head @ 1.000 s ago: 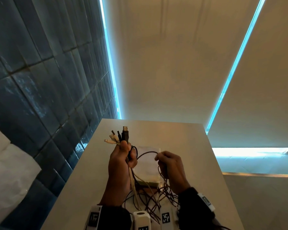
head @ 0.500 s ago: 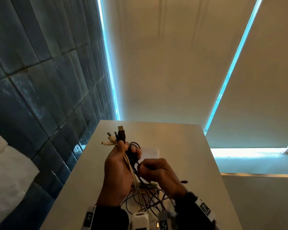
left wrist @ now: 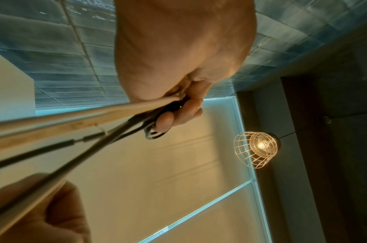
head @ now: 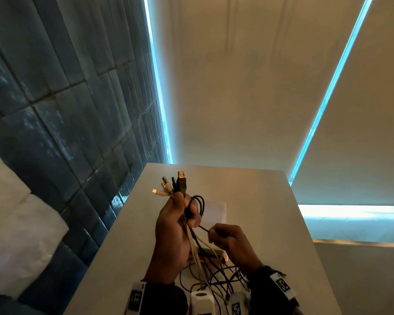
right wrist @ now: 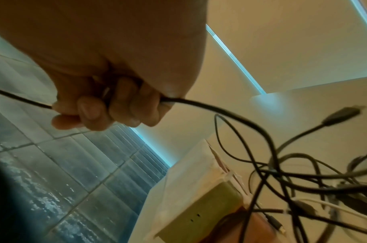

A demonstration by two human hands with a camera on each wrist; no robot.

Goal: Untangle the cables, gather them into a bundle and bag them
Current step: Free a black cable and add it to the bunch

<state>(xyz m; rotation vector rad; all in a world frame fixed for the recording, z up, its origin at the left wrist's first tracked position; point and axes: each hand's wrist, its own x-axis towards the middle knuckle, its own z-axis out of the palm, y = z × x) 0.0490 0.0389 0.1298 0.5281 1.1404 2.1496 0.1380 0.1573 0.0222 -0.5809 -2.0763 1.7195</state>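
No writing is legible. Left grip [head: 176, 220] clenches the cable bundle [head: 181, 192]; beside it, right grip [head: 228, 237] closes around one black cable [right wrist: 209, 106].

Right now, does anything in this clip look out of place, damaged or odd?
Nothing looks damaged or spilled. The only mess is the job itself: thin black and white cables lie tangled on the pale table, while the left hand grips the plug ends and the right hand holds one black cable.
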